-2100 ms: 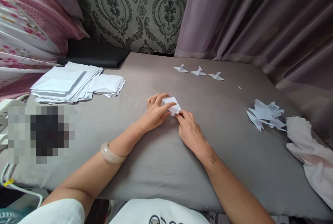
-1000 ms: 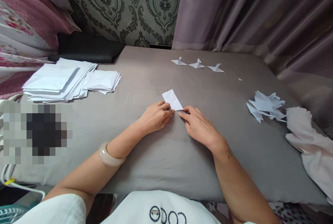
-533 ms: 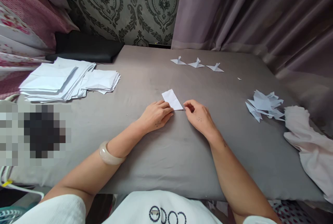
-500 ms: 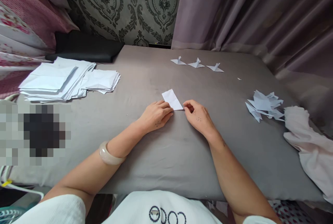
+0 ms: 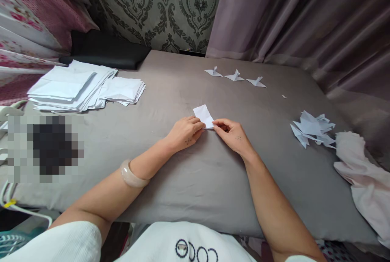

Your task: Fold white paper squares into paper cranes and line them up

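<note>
A small folded piece of white paper (image 5: 203, 115) lies on the grey cloth in front of me. My left hand (image 5: 186, 131) has its fingers closed on the paper's lower left edge; a pale bangle (image 5: 131, 174) circles that forearm. With thumb and index finger, my right hand (image 5: 230, 132) pinches the lower right corner. Fingers hide part of the near edge. Beyond the hands, three folded paper cranes (image 5: 234, 76) stand in a row.
Stacks of white paper sheets (image 5: 61, 85) and smaller squares (image 5: 123, 90) lie at the left, before a black folded item (image 5: 106, 48). A heap of folded paper cranes (image 5: 313, 128) sits at the right beside a pale crumpled cloth (image 5: 362, 172). A tiny paper scrap (image 5: 284, 96) lies nearby.
My right hand has moved in slightly and now pinches the paper's right corner, which looks folded inward; the paper appears narrower. The camera view has shifted a little.
</note>
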A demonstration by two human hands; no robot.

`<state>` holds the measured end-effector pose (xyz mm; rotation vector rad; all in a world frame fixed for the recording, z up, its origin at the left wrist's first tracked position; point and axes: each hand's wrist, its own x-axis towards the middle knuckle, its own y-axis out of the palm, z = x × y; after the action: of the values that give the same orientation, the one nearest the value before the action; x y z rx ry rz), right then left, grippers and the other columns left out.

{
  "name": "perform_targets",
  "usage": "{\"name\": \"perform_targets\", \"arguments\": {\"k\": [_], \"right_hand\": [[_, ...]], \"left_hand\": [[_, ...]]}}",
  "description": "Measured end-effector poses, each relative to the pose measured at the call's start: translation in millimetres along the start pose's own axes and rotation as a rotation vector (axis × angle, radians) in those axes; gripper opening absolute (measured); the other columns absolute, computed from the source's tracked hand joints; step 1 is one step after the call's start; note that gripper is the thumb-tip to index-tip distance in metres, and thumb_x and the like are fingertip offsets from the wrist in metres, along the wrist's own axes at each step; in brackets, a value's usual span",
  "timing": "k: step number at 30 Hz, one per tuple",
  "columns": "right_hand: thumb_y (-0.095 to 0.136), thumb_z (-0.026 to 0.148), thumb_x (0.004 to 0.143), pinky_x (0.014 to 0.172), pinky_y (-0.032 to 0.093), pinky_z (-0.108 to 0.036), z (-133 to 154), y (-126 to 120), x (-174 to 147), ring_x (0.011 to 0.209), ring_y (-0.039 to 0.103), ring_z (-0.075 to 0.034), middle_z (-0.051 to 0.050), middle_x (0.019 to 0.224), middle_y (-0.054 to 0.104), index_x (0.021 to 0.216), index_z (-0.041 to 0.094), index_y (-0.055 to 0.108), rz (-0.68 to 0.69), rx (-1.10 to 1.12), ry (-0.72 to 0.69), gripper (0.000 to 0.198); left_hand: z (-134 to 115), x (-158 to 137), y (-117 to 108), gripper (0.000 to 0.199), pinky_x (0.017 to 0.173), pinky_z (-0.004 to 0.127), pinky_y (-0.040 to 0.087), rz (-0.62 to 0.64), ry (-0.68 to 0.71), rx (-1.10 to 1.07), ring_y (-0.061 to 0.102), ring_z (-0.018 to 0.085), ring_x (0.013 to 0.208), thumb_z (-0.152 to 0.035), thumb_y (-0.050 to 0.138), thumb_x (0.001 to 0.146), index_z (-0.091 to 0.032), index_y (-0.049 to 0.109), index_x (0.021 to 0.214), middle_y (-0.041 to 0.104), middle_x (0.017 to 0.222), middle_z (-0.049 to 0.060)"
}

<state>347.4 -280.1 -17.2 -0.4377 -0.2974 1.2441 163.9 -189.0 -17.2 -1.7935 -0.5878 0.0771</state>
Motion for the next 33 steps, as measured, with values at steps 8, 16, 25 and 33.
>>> {"name": "perform_targets", "arguments": {"k": [8, 16, 25, 33], "right_hand": [[0.056, 0.027, 0.084, 0.074, 0.047, -0.027, -2.3, 2.0, 3.2, 0.084, 0.063, -0.015, -0.003, 0.094, 0.069, 0.090, 0.022, 0.072, -0.035, -0.039, -0.160, 0.018], [0.055, 0.022, 0.086, 0.077, 0.047, -0.027, -0.6, 0.2, 1.5, 0.083, 0.063, -0.014, -0.003, 0.097, 0.069, 0.097, 0.020, 0.071, -0.024, -0.151, -0.283, 0.019], [0.050, 0.020, 0.092, 0.079, 0.046, -0.027, -3.1, -1.5, -0.3, 0.091, 0.061, -0.016, -0.004, 0.096, 0.067, 0.100, 0.022, 0.069, -0.023, -0.352, -0.414, 0.021], [0.044, 0.022, 0.095, 0.062, 0.039, -0.026, 3.4, -3.4, -5.8, 0.092, 0.056, -0.018, -0.006, 0.098, 0.062, 0.097, 0.022, 0.067, -0.088, -0.715, -0.503, 0.023]], "left_hand": [[-5.6, 8.5, 9.6, 0.030, 0.064, 0.028, 0.040, -0.048, -0.070, 0.078, 0.058, 0.018, 0.082, -0.037, 0.041, 0.096, -0.019, 0.064, 0.090, 0.065, 0.081, 0.005], [-13.8, 11.3, 14.3, 0.038, 0.058, 0.028, 0.037, -0.088, -0.007, 0.262, 0.055, 0.017, 0.071, -0.034, 0.035, 0.098, -0.016, 0.063, 0.080, 0.061, 0.072, 0.006], [-16.3, 12.2, 19.2, 0.032, 0.055, 0.030, 0.035, -0.109, 0.098, 0.377, 0.052, 0.017, 0.064, -0.018, 0.038, 0.095, -0.015, 0.062, 0.075, 0.057, 0.064, 0.005], [-16.9, 11.6, 21.2, 0.024, 0.055, 0.029, 0.036, -0.097, 0.143, 0.442, 0.053, 0.017, 0.066, -0.012, 0.042, 0.092, -0.015, 0.060, 0.076, 0.057, 0.067, 0.005]]}}
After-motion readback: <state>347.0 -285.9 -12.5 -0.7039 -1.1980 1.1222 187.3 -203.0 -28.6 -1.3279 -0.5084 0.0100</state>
